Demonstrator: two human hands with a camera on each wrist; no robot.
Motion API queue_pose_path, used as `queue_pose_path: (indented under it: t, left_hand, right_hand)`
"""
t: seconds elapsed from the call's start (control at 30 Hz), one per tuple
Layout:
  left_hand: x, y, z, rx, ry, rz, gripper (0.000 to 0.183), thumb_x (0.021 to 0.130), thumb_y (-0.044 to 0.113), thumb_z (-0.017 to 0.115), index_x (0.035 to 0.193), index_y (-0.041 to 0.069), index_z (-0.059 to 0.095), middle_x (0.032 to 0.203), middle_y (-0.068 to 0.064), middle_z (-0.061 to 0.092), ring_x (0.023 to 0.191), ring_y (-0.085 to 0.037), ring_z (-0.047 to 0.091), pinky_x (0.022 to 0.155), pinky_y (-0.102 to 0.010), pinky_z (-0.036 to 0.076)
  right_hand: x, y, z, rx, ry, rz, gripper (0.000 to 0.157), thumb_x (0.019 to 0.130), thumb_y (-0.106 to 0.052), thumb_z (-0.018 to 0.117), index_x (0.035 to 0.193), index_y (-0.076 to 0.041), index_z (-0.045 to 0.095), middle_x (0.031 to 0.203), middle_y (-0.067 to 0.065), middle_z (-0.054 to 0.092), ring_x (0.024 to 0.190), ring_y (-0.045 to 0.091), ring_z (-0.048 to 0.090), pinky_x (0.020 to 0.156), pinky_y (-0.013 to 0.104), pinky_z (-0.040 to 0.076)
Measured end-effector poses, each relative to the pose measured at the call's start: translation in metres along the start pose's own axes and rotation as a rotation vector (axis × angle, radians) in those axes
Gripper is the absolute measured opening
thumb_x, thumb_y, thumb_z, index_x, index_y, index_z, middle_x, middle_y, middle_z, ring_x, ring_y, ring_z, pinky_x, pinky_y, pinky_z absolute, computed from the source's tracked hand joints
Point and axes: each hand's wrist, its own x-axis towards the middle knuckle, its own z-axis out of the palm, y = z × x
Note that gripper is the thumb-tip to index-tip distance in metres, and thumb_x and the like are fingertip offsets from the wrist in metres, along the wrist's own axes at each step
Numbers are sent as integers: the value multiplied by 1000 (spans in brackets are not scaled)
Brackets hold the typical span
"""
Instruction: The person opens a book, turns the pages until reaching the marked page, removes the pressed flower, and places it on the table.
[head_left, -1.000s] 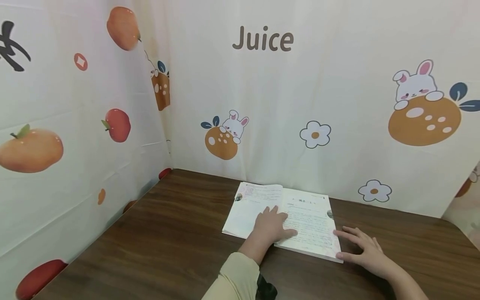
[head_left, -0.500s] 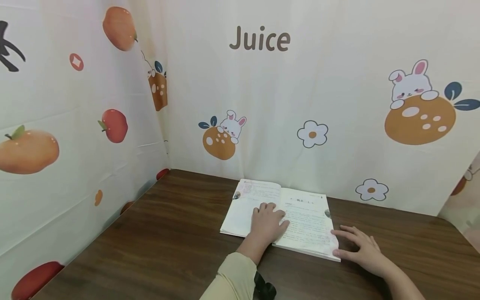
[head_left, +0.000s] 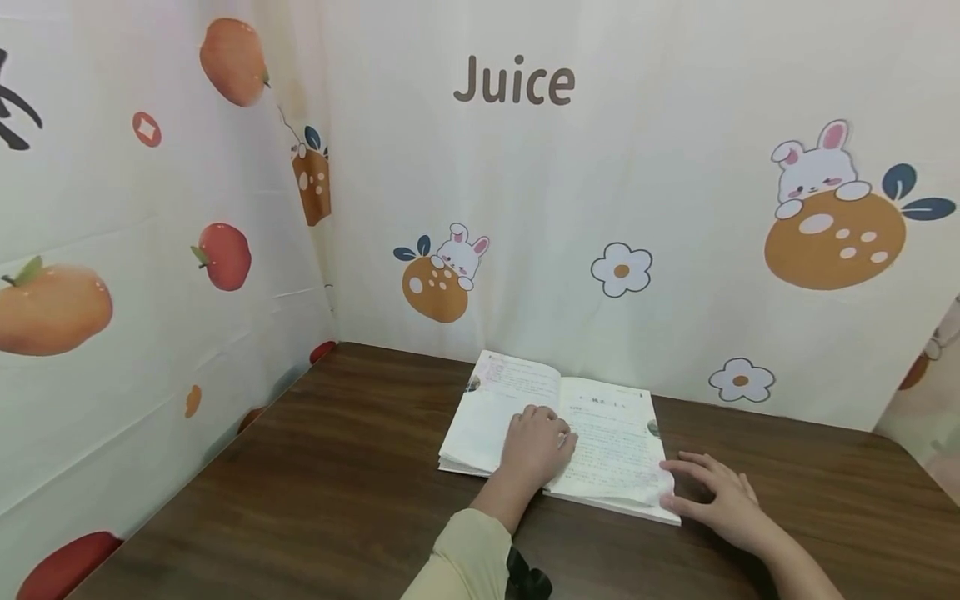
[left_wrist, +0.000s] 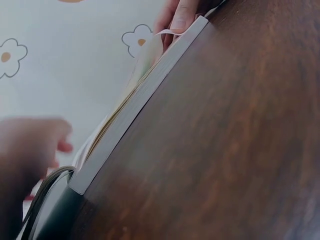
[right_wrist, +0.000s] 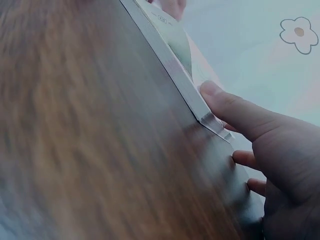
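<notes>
An open book point(head_left: 611, 450) with printed pages lies on the wooden table. My left hand point(head_left: 536, 446) rests over its middle fold, fingers loosely bent. At the lower right corner, my right hand point(head_left: 723, 500) has its thumb and forefinger at the page edges. The right wrist view shows the thumb point(right_wrist: 212, 92) against a page point(right_wrist: 180, 50) that bows up from the book block. From the left wrist view, the lifted page corner point(left_wrist: 170, 32) curls at the right thumb. My left hand point(left_wrist: 30, 145) appears blurred above the near edge there.
A white curtain point(head_left: 540, 183) printed with rabbits, flowers and the word "Juice" hangs right behind the table point(head_left: 322, 467). Another printed curtain point(head_left: 165, 275) runs along the left side. A black object point(head_left: 528, 579) sits by the left sleeve.
My left hand's fingers have drawn in from spread to bent, and its thumb has moved closer. The right hand stays at the page corner, where the page now bows up a little.
</notes>
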Motion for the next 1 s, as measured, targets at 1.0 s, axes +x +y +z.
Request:
queue_pose_path:
  t: [1.0]
  left_hand:
    - [-4, 3, -6, -126, 5, 538, 47, 70, 66, 65, 101, 31, 66, 99, 18, 58, 93, -1, 46, 71, -14, 33]
  right_hand:
    - [-1, -5, -3, 81, -18, 90, 51, 97, -40, 42, 131, -3, 49, 136, 29, 37, 126, 55, 17, 91, 73, -2]
